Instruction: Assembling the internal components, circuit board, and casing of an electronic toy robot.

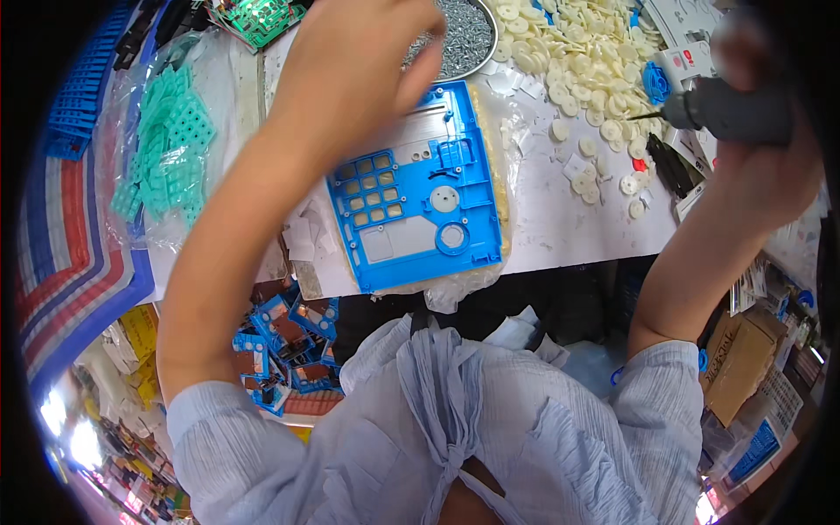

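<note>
A blue plastic housing (481, 214) lies with its inside facing up on the table before me, with a grid of square openings and two round white pieces in it. My left hand (363, 66) is over its far edge, beside a round metal bowl of small screws (464, 44). Motion blurs that hand and the frame's top edge cuts it, so its grip is unclear. On the right, my right hand (757, 157) grips a black powered screwdriver (739, 112), its thin bit pointing left over cream plastic discs (560, 52).
Bagged turquoise keypads (175, 131) lie at the left, below a green circuit board (254, 19). Black strips (672, 166) rest near the right hand. Blue assemblies (284, 337) are piled below the table edge, and a cardboard box (744, 363) stands at lower right.
</note>
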The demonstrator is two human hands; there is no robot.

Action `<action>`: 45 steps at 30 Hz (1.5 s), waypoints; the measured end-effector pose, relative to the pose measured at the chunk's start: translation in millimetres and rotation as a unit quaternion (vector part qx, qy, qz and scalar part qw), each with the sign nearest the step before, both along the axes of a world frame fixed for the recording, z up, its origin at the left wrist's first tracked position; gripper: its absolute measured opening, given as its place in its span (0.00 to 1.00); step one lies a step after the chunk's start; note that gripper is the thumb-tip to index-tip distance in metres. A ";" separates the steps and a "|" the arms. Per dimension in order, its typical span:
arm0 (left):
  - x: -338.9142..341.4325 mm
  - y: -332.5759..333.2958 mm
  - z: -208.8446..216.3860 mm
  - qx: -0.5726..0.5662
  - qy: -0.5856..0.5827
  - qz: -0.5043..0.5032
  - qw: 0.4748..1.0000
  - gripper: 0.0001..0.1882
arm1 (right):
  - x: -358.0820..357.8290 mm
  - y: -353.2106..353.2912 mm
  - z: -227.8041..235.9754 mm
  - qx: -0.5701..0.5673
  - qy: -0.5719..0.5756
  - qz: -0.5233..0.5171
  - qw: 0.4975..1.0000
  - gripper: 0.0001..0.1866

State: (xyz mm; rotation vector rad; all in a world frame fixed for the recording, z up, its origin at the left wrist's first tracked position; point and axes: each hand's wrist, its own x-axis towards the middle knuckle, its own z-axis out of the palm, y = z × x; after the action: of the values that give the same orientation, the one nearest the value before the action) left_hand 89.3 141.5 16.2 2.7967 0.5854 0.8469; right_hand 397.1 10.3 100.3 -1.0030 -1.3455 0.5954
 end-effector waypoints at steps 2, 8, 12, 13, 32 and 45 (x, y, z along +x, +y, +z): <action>20.5 26.8 -8.7 0.033 0.080 0.021 0.996 0.08 | -4.6 1.1 -3.9 0.003 0.008 0.014 1.000 0.19; 32.0 50.3 -34.5 0.032 0.117 -0.007 0.993 0.09 | -4.4 -11.7 -3.1 -0.023 0.005 0.031 0.999 0.20; 36.0 60.1 -41.5 0.079 0.147 0.025 0.986 0.12 | -36.2 -1.8 -22.2 -0.006 0.042 0.040 0.998 0.16; 33.8 61.2 -40.4 0.074 0.167 0.029 0.983 0.13 | -39.9 4.2 -20.6 -0.007 0.049 0.097 0.994 0.16; -48.6 -125.7 -6.5 -0.206 -0.065 -0.020 0.976 0.09 | -139.9 -44.5 -4.9 -0.093 0.218 0.266 0.934 0.17; -57.9 -116.3 -6.2 -0.133 0.010 -0.008 0.991 0.22 | -140.7 -41.2 -19.6 -0.064 0.211 0.240 0.945 0.15</action>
State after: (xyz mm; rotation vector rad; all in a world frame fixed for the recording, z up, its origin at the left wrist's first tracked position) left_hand 31.4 25.2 10.0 2.5680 0.6280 0.6815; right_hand 256.5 -30.9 80.7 -0.5914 -1.1720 1.2066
